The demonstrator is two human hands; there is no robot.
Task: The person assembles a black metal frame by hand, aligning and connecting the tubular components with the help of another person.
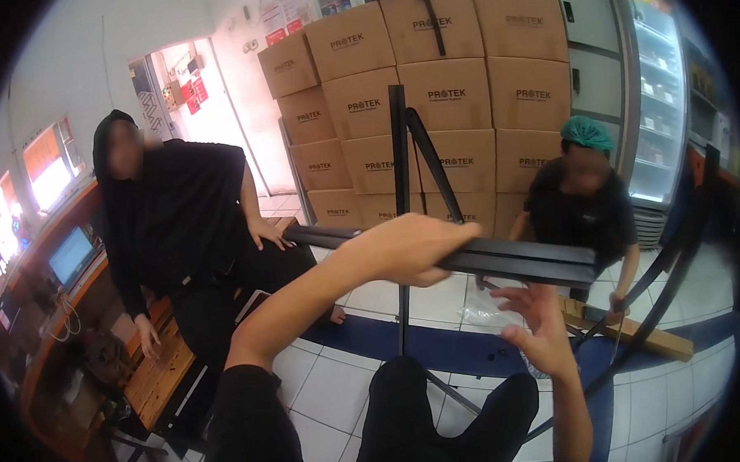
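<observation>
A black flat-sided metal bar (525, 261) runs crosswise at chest height in front of me. My left hand (419, 248) is closed over its middle, fingers wrapped round it. Below the bar's right end is my right hand (541, 331), its fingers spread and curved upward, with nothing visible in it. A black upright bar (402, 166) rises behind the crosswise one, and a slanted black bar (435, 164) leans beside it. Whether these bars are joined is hidden behind my left hand.
Stacked brown cardboard boxes (446, 94) stand at the back. At left, a person in black (189, 215) sits by a wooden bench (157, 383). At right, a crouching person with a green hair cover (587, 135) handles long black bars (674, 261) near a long narrow carton (630, 331).
</observation>
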